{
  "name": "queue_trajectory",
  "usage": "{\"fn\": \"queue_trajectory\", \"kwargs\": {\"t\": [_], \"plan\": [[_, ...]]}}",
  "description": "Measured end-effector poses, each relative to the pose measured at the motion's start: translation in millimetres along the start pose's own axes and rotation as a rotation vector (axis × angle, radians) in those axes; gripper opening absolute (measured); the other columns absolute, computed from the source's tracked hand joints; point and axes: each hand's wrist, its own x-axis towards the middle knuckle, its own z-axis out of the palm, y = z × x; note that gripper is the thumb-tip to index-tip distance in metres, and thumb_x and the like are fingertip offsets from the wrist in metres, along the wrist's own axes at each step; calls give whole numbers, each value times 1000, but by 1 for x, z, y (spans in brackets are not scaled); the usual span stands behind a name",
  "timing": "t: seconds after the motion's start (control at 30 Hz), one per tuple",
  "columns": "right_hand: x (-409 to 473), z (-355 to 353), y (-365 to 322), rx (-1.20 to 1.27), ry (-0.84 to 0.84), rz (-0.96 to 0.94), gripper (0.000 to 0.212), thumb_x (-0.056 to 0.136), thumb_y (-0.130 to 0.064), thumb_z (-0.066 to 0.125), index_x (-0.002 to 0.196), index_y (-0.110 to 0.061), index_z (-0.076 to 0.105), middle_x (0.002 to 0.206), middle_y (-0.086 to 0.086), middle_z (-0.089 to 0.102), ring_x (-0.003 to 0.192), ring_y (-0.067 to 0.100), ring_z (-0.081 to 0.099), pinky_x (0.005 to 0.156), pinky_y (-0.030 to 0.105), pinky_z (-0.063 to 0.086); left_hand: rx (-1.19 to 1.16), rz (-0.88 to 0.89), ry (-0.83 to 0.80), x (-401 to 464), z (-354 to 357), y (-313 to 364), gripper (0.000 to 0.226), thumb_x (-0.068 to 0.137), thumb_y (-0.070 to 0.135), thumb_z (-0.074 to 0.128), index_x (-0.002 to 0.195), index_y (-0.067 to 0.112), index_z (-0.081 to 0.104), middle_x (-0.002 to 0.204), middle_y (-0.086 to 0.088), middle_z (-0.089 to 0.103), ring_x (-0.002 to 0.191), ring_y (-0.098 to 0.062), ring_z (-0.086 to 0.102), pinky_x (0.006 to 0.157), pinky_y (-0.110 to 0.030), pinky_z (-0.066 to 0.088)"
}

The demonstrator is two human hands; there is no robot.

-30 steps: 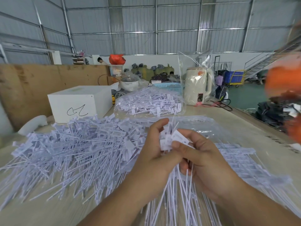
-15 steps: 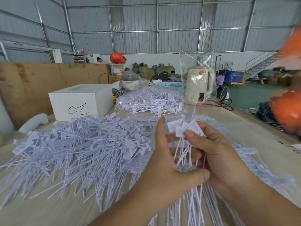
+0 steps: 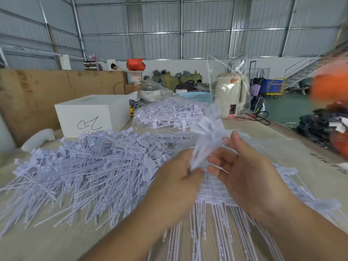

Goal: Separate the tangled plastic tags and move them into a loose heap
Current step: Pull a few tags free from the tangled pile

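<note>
A blurred bunch of white plastic tags (image 3: 207, 136) is lifted above the table, flag heads up and fanned out. My left hand (image 3: 177, 185) grips the bunch at its lower stems. My right hand (image 3: 244, 166) holds the same bunch from the right, fingers curled round the stems. A big loose heap of tags (image 3: 84, 166) spreads over the table to the left. Neat rows of joined tags (image 3: 216, 196) lie under my hands, their long stems running toward me.
A clear bag full of tags (image 3: 169, 115) lies beyond the heap. A white box (image 3: 90, 113) stands at back left, a bagged cream kettle (image 3: 231, 95) at back right. The table's right edge (image 3: 301, 140) drops to a floor with dark goods. Something orange and blurred (image 3: 331, 85) hangs at far right.
The bunch has risen and its heads have fanned apart. My left hand slid down to the lower stems; my right hand drew a little to the right.
</note>
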Motion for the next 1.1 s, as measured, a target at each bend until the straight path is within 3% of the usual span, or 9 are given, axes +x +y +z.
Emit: {"fn": "queue_trajectory", "kwargs": {"t": [0.1, 0.2, 0.27, 0.37, 0.53, 0.67, 0.77, 0.87, 1.1], "plan": [[2, -3, -2, -107, 89, 100, 47, 81, -50, 57, 105, -9, 61, 89, 14, 72, 76, 22, 63, 74, 37, 49, 171, -6, 212, 9, -29, -5, 19, 96, 15, 51, 89, 30, 59, 54, 11, 56, 39, -1, 44, 36, -13, 31], [0, -6, 3, -609, 92, 25, 34, 96, -40, 52, 89, -10, 66, 87, 10, 73, 82, 24, 63, 82, 36, 49, 555, -56, 318, 19, -51, -19, 12, 93, 24, 50, 82, 22, 49, 64, 2, 55, 56, -9, 53, 51, -28, 42], [-6, -7, 7, -898, -37, -114, 32, 93, -41, 55, 84, -12, 66, 85, 13, 66, 77, 21, 61, 75, 23, 46, 742, -176, 322, 23, -60, -27, 11, 90, 32, 49, 89, 22, 50, 73, -1, 60, 68, -20, 58, 59, -33, 46], [-10, -10, 12, -1015, -202, -152, 30, 92, -42, 57, 79, -15, 62, 63, 3, 48, 59, 10, 44, 55, 14, 35, 905, -337, 301, 27, -69, -35, 25, 88, 38, 52, 105, 21, 54, 83, 1, 60, 79, -25, 56, 61, -31, 41], [-5, -14, 17, -1210, -245, -119, 20, 92, -42, 59, 83, -26, 65, 75, -11, 62, 65, 3, 54, 64, 18, 43, 960, -421, 290, 29, -78, -40, 48, 89, 45, 54, 128, 18, 48, 118, -9, 57, 107, -33, 55, 78, -37, 47], [-3, -18, 23, -1484, -363, -75, 17, 97, -38, 53, 103, -27, 65, 102, -13, 59, 94, 2, 56, 87, 28, 48, 1057, -202, 222, 23, -52, -41, 75, 87, 51, 51, 148, 23, 19, 147, -9, 29, 133, -33, 28, 106, -46, 31], [-3, -18, 25, -1586, -402, -93, 25, 99, -33, 52, 122, -28, 60, 113, -17, 49, 105, 2, 47, 91, 26, 43, 1097, -37, 51, 25, -32, -48, 73, 94, 60, 36, 153, 36, -2, 162, 1, -6, 148, -28, -8, 119, -49, -2], [-3, -17, 25, -1643, -408, -87, 32, 98, -32, 53, 129, -26, 56, 118, -16, 45, 111, 5, 42, 95, 27, 41, 1237, -68, -90, 31, -28, -61, 59, 98, 61, 18, 152, 44, 3, 162, 3, -20, 146, -30, -25, 111, -52, -22], [-3, -16, 22, -1734, -399, -49, 40, 93, -18, 52, 133, -23, 54, 122, -9, 44, 120, 16, 42, 98, 33, 42, 1245, -234, 1, 42, -44, -76, 51, 101, 53, 14, 151, 45, 18, 162, 5, -21, 146, -32, -25, 111, -57, -21]]}}
